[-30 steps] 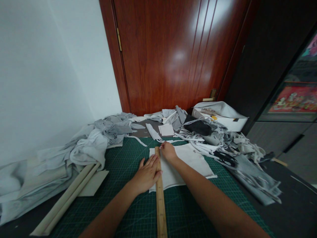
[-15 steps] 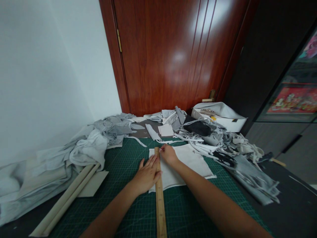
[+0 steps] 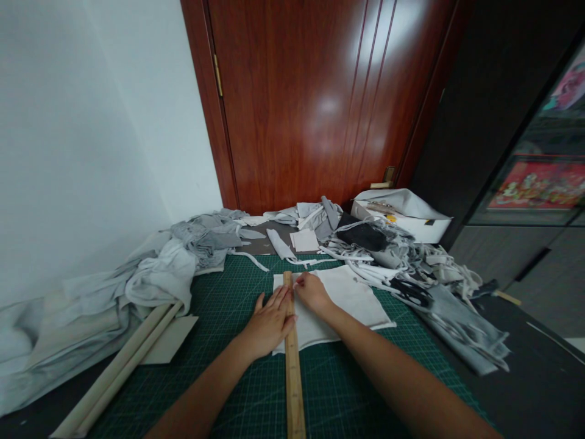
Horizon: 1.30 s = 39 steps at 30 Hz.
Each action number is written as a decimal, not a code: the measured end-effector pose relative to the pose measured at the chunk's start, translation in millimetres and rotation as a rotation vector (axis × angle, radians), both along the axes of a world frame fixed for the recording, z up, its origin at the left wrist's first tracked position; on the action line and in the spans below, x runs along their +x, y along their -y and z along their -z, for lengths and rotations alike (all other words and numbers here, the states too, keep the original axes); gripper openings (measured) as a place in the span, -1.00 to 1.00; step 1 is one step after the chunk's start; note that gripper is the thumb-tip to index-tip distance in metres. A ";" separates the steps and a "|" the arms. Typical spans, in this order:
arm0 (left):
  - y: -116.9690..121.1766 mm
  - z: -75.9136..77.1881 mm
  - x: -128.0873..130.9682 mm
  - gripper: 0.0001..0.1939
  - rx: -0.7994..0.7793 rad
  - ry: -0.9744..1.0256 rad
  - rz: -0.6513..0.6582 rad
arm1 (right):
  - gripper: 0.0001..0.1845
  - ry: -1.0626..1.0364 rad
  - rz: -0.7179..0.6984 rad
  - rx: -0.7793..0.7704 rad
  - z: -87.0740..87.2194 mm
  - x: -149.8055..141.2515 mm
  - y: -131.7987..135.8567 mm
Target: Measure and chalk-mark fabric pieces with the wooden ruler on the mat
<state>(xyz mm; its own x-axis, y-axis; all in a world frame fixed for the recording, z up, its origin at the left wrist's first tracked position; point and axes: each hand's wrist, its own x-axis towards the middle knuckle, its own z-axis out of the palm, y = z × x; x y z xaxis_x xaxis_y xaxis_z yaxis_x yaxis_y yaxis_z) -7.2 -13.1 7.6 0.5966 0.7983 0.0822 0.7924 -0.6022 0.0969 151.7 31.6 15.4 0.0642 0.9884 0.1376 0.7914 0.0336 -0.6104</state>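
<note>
A white piece of fabric [image 3: 351, 299] lies on the green cutting mat [image 3: 237, 280], with a wooden ruler [image 3: 295, 384] laid lengthwise across its left part. My left hand [image 3: 269, 323] rests flat with fingers spread, pressing on the ruler and the cloth beside it. Close along the ruler's right edge, near its far end, my right hand [image 3: 313, 292] is closed in a pinch over the fabric. Whatever its fingertips hold is too small or hidden to make out.
Heaped grey and white cloth [image 3: 183, 256] lies at the left, near cardboard-coloured rolls [image 3: 123, 372]. Fabric scraps [image 3: 402, 244] pile up on the right, with black-handled scissors [image 3: 411, 292] among them. A white box [image 3: 425, 228] stands behind, before the wooden door [image 3: 292, 110].
My right hand has slid slightly toward me along the ruler's edge, still pinched. The left hand keeps its place on the ruler. The whole view has shifted a little.
</note>
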 end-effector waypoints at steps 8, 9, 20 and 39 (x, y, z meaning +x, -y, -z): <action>0.0 -0.3 1.7 -0.41 -0.002 -0.030 -0.015 | -0.80 -0.013 -0.038 0.003 -1.9 2.0 18.1; 0.4 -1.0 2.0 -0.41 -0.007 -0.034 -0.018 | -0.81 -0.015 -0.042 0.003 -1.7 2.2 20.2; 2.8 0.1 3.2 -0.46 0.050 -0.037 -0.008 | -0.84 -0.030 -0.110 -0.025 3.7 4.7 47.2; 1.7 4.1 2.6 -0.44 0.062 -0.032 -0.020 | -0.90 -0.179 -0.248 -0.133 -5.3 8.7 119.7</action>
